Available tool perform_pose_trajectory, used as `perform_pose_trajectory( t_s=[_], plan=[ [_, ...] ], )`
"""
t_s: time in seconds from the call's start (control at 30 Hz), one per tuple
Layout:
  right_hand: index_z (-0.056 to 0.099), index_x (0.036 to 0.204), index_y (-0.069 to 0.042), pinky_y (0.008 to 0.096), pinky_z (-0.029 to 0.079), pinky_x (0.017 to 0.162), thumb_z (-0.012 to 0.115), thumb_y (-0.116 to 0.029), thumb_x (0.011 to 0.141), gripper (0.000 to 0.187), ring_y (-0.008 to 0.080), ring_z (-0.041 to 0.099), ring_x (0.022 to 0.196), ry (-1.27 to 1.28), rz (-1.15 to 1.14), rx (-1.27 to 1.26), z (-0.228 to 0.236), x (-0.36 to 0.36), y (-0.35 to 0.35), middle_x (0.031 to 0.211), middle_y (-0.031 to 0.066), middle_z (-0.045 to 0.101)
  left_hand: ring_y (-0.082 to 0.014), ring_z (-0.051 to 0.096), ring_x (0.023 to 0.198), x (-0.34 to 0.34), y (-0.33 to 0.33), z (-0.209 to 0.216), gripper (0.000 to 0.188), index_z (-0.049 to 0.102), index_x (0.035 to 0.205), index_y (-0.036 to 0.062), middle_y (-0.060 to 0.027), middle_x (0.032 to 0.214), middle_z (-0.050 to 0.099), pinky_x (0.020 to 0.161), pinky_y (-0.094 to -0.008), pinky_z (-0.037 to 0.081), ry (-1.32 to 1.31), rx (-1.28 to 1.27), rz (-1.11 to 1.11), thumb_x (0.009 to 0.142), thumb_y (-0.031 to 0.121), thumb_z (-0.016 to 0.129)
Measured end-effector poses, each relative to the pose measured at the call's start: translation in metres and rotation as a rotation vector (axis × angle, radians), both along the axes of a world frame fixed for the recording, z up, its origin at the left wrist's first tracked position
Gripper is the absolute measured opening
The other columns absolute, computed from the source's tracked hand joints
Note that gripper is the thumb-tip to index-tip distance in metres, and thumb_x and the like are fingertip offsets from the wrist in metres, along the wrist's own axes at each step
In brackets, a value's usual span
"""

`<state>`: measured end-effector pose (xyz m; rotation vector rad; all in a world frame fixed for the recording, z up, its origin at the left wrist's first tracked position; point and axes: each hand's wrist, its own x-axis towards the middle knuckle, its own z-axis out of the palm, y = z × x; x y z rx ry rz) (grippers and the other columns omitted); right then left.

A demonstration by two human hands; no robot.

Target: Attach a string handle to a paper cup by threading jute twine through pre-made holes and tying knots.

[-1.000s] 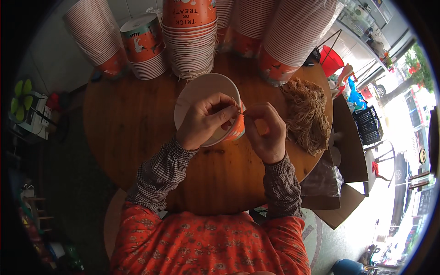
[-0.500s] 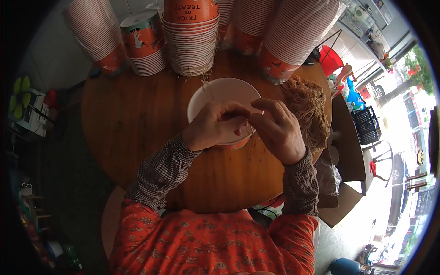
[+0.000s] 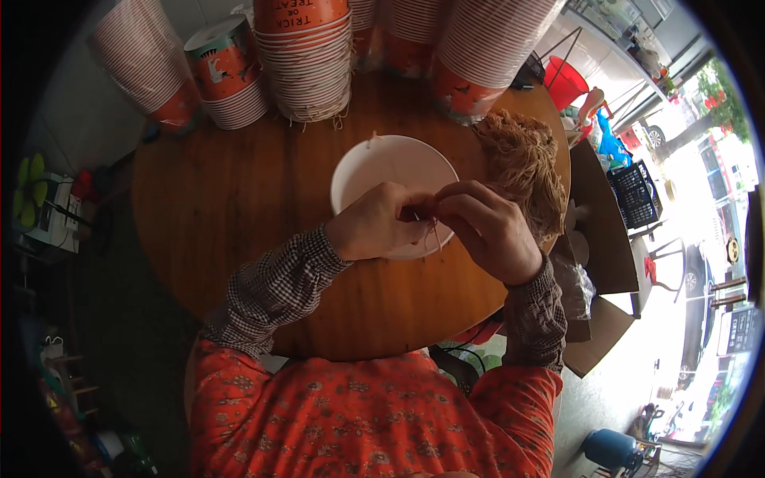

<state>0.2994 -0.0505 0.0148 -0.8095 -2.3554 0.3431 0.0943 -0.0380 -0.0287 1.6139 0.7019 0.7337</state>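
White-lined bucket [image 3: 378, 171] points its mouth upward

Along the far edge of the round wooden table [image 3: 231, 207] rise nested stacks of orange-printed buckets [image 3: 307, 80]. In front of them, around the table's middle, the white-lined bucket has its long axis roughly upright; any slight tilt cannot be told. A tangled tan cord bundle [image 3: 526, 171] lies to its right. Above its near-right rim, the left hand [image 3: 378, 219] and right hand [image 3: 496, 231] meet, fingertips pinching 1 thin strand [image 3: 437, 237], which dangles below.
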Motion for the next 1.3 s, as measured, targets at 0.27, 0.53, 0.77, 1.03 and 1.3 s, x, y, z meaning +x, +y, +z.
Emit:
perform_pose_trajectory(
  t_s=[0.27,0.53,0.77,1.03,1.3],
  plan=[
    [0.058,0.094,-0.001,0.0277,0.051,0.061,0.062,0.000,0.085,0.010,0.0172,0.064,0.075,0.277,-0.055,-0.467,-0.025,0.022,-0.017,0.102,0.0084,0.063,-0.0117,0.065,0.088,0.012,-0.020,0.017,0.017,0.053,0.099,0.0016,-0.0049,0.090,0.062,0.077,-0.0250,0.052,0.144,0.226,0.201,0.087,0.002,0.064],
    [0.058,0.092,0.000,0.0265,0.050,0.060,0.062,-0.002,0.086,0.007,0.0159,0.063,0.073,0.316,-0.035,-0.378,-0.032,0.021,-0.023,0.103,0.0083,0.063,-0.0155,0.066,0.088,0.021,-0.032,0.014,0.014,0.060,0.102,-0.0014,-0.0081,0.093,0.066,0.081,-0.0270,0.053,0.219,0.372,0.249,0.088,0.000,0.061],
    [0.058,0.092,-0.001,0.0271,0.050,0.059,0.062,-0.002,0.086,0.007,0.0164,0.063,0.073,0.389,-0.038,-0.350,-0.034,0.020,-0.023,0.102,0.0084,0.062,-0.0228,0.068,0.079,0.020,-0.031,0.014,0.010,0.068,0.093,0.0002,-0.0118,0.089,0.067,0.071,-0.0293,0.054,0.196,0.438,0.272,0.085,0.002,0.064],
    [0.059,0.089,-0.001,0.0277,0.049,0.056,0.062,-0.001,0.084,0.006,0.0164,0.062,0.068,0.440,-0.070,-0.262,-0.037,0.019,-0.021,0.093,0.0085,0.059,-0.0239,0.066,0.073,0.020,-0.023,0.031,0.011,0.065,0.091,-0.0012,-0.0117,0.083,0.064,0.068,-0.0316,0.053,0.364,0.540,0.246,0.082,0.006,0.065],
    [0.059,0.089,-0.002,0.0278,0.048,0.055,0.063,-0.001,0.084,0.007,0.0167,0.061,0.065,0.478,-0.154,-0.243,-0.044,0.009,-0.032,0.083,0.0079,0.056,-0.0190,0.065,0.072,0.019,-0.021,0.037,0.011,0.064,0.091,-0.0006,-0.0091,0.082,0.065,0.067,-0.0286,0.052,0.420,0.516,0.223,0.083,0.007,0.066]
  ],
)
